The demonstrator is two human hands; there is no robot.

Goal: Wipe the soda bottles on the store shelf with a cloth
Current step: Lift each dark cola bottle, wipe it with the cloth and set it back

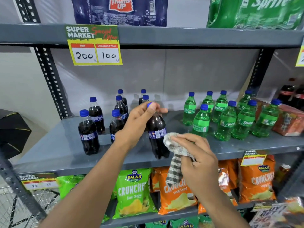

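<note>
Wiping: dark soda bottle (157, 137), left hand (139, 119) gripped its cap; right hand (197, 155) clutched cloth (174, 150) at 3 o'clock.
Pending: green bottles (230, 119), apparently.

Bright, even light falls from above and in front, with no hard shadows; only soft, pale ones stand behind the dark cola bottles (97, 116) on the back panel (164, 76). The green bottles (227, 122) carry small white glints. The middle is fairly sharp. The wide lens bows the shelf edge (164, 36), and the lower right corner smears into blur.
</note>
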